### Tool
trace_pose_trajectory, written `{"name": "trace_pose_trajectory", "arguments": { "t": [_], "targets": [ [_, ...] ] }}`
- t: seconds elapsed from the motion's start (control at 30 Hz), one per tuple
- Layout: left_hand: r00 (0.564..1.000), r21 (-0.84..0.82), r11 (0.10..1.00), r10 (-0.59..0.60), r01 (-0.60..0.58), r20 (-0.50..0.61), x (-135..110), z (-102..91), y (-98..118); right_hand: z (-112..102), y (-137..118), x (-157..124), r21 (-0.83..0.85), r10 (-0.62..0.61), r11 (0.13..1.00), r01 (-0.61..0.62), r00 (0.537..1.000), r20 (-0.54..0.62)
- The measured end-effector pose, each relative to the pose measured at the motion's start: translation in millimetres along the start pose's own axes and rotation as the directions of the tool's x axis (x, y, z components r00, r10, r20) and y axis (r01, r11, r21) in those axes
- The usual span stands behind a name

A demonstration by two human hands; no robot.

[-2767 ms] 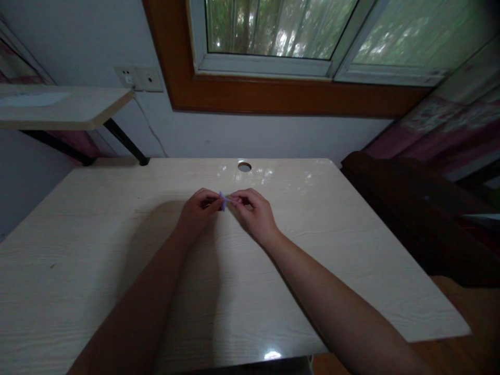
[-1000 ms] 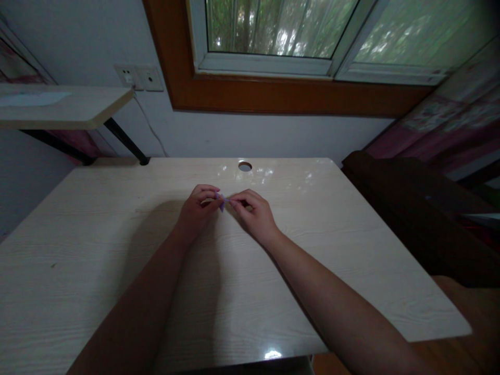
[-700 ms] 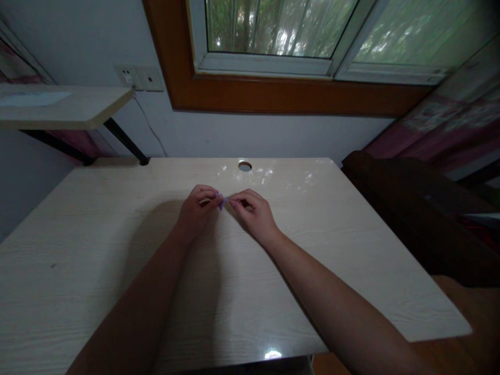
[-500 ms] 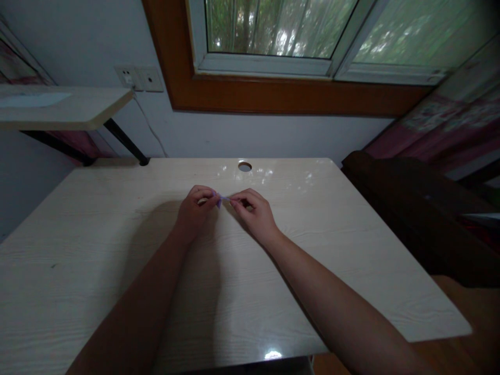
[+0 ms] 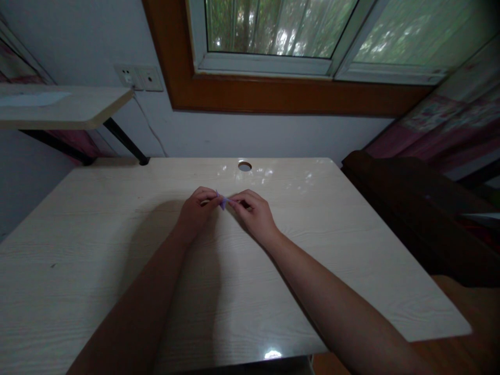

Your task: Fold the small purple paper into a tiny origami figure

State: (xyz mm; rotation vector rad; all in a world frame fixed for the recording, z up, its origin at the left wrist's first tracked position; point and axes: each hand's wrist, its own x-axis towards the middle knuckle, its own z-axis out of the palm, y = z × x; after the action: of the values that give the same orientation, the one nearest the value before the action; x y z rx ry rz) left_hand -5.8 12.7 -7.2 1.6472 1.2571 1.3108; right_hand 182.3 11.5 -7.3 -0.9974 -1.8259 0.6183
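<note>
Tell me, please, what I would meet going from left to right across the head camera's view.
Shelf, wall sockets, left hand, purple piece pinched in the fingers of both hands, right hand, dark furniture.

The small held piece (image 5: 223,202) is pale violet. The bench (image 5: 332,250) is cream with fine, faint wood grain (white glints dot its far part). The shelf (image 5: 94,105) is a similar cream on black legs (image 5: 127,141). The wall (image 5: 234,135) is grey-blue, the window surround (image 5: 297,96) orange-brown, the right-hand curtain (image 5: 445,127) whitish, flowered and plum pink.
</note>
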Motion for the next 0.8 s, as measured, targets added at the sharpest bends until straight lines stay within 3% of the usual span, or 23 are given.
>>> {"name": "trace_pose_trajectory", "arguments": {
  "t": [0.43,0.67,0.8],
  "targets": [
    [0.999,0.02,0.999,0.043,-0.043,-0.031,0.5,0.2,-3.5,-1.2,1.4,0.4,0.0,0.027,1.0,-0.027,0.999,-0.046],
    [0.989,-0.152,0.986,-0.084,0.065,-0.123,-1.4,1.1,-8.8,-1.9,4.3,2.1,0.059,0.07,0.996,-0.066,0.995,-0.077],
    [0.982,-0.267,0.961,-0.111,0.067,-0.153,-0.9,2.7,-7.9,-1.4,4.4,1.9,0.083,0.081,0.994,-0.074,0.993,-0.083]
  ]
}}
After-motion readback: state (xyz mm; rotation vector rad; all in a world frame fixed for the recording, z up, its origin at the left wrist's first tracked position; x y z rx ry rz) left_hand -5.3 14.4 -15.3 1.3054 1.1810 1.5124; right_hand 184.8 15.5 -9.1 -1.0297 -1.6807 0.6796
